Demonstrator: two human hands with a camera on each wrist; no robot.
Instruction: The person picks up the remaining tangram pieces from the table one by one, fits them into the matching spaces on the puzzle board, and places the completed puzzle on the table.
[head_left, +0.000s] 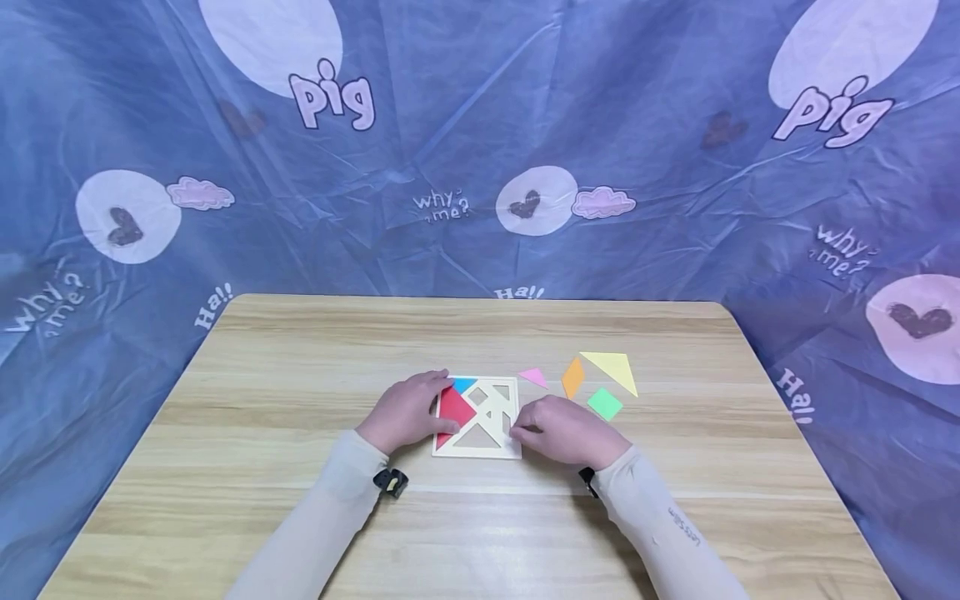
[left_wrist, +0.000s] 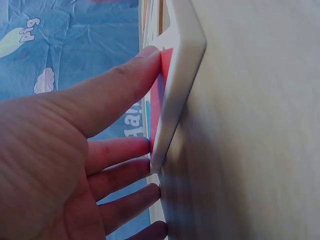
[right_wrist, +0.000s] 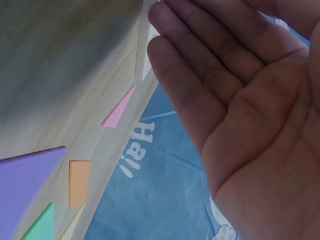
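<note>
Red piece (head_left: pixel 456 408) in white board (head_left: pixel 480 453), against the left fingers (left_wrist: pixel 120 149).

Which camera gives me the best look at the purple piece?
The right wrist view: only there does the purple piece show, though the picture's edge crops it. The head and left wrist views show none of it.

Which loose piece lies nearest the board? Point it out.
The pink triangle, by the far right corner of the board; the orange piece, green piece, yellow triangle and purple piece lie farther.
</note>
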